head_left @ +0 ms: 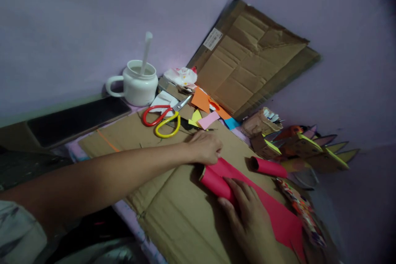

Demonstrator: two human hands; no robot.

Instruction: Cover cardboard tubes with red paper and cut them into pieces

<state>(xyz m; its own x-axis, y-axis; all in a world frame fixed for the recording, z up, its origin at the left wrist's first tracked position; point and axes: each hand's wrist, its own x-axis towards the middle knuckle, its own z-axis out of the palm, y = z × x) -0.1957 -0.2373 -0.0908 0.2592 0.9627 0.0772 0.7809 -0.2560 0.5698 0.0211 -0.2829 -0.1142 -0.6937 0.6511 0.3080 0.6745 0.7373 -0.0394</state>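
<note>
Red paper (276, 214) lies in a strip across the cardboard sheet, its near end wrapped round a tube (218, 185) with a brown rim at the open end. My right hand (252, 216) curves over this tube, thumb on the near side and fingers on the far side. At the paper's upper left end, my left hand (206, 147) is closed in a fist pressed against its edge; the fingertips are hidden. A second red-covered tube (270, 168) lies beyond the paper. Scissors (165, 119) with one red and one yellow handle rest open beyond my left hand.
Under everything is a flat cardboard sheet (176, 210). A white mug (140, 84) holding a pale stick stands by the wall near a dark flat panel (80, 119). Coloured paper scraps (208, 120), leaning cardboard (247, 57), a patterned pouch (301, 210) and cardboard crafts (312, 148) line the far side.
</note>
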